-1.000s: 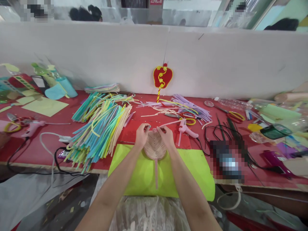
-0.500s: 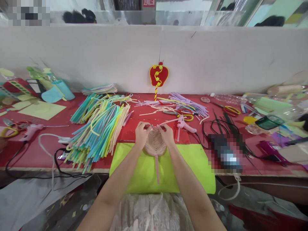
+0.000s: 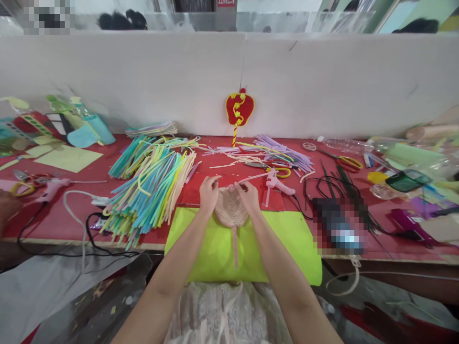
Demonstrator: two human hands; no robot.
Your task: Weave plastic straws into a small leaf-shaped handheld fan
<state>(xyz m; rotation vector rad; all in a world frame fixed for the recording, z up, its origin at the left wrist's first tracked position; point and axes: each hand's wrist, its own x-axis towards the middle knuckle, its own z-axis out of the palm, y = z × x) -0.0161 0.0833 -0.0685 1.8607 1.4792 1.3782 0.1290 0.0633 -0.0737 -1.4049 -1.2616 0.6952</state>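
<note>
A round fan shape of pale pink pipe cleaners (image 3: 230, 210) lies on the yellow-green sheet (image 3: 287, 248), its straight pink handle (image 3: 235, 248) pointing towards me. At its upper right, my right hand (image 3: 248, 197) pinches a pink pipe cleaner (image 3: 258, 177), whose loose end sticks out to the right. A small curled pink bit shows by those fingertips at the top rim. Beside the left edge is my left hand (image 3: 208, 197), its thumb and forefinger slightly apart above the rim with nothing visible between them. Its other fingers are partly hidden.
Bundled coloured pipe cleaners (image 3: 150, 191) stand left. Behind lie purple pipe cleaners (image 3: 283, 152), scissors (image 3: 281, 171) and a pink glue gun (image 3: 279, 184). A red fan ornament (image 3: 239, 110) stands by the white partition. Another person's hand (image 3: 4, 210) is at far left.
My left hand has moved left, away from my right fingertips at the fan's top. My right hand still pinches the pipe cleaner. The other person's hand shows more at the left.
</note>
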